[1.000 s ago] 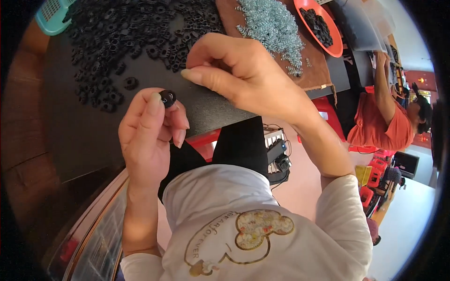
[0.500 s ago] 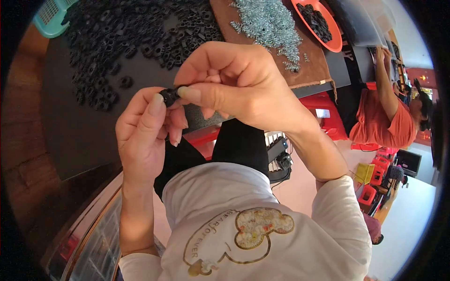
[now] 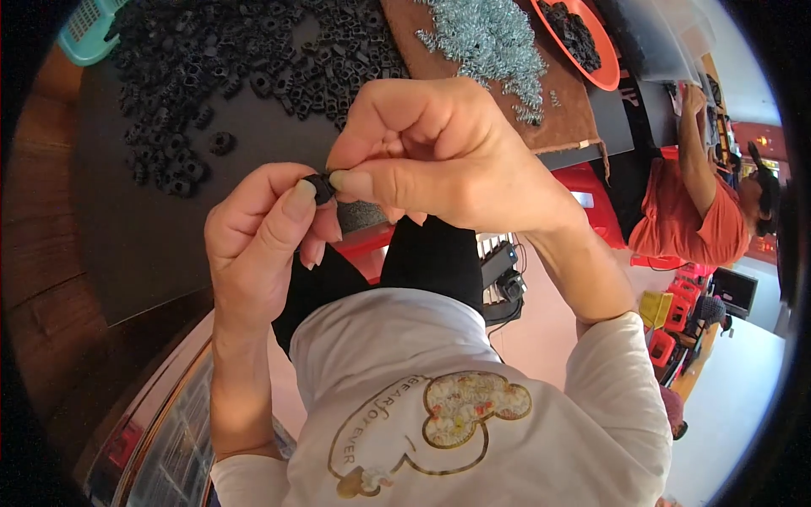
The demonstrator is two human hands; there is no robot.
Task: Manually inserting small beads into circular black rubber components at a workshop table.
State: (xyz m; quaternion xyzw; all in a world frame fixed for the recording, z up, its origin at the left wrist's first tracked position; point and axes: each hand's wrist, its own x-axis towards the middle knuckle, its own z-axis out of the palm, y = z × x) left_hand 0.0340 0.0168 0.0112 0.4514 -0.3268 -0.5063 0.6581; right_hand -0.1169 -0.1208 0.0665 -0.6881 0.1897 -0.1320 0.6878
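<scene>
Between my hands is a small black plastic part [image 3: 320, 188], held over the table's near edge. My left hand [image 3: 266, 232] pinches it between thumb and fingers. From the other side my right hand [image 3: 422, 160] closes thumb and forefinger at its right end; whether a second small piece sits in that pinch is hidden by the fingertips. Beyond my hands lies a wide heap of similar black plastic parts [image 3: 220, 59], with a few loose ones at its near left side. A pile of small silvery springs [image 3: 490, 42] rests on a brown cloth [image 3: 557, 118] at the far right.
An orange-red dish [image 3: 603, 78] of small black pieces stands right of the springs. A turquoise basket [image 3: 84, 42] is at the far left of the dark table [image 3: 127, 253]. At the right, another person in an orange-red top [image 3: 684, 215] sits near red stools [image 3: 680, 313].
Both hands have shifted slightly, carrying the black part a little to the right and nearer. The part has turned a bit in my fingers.
</scene>
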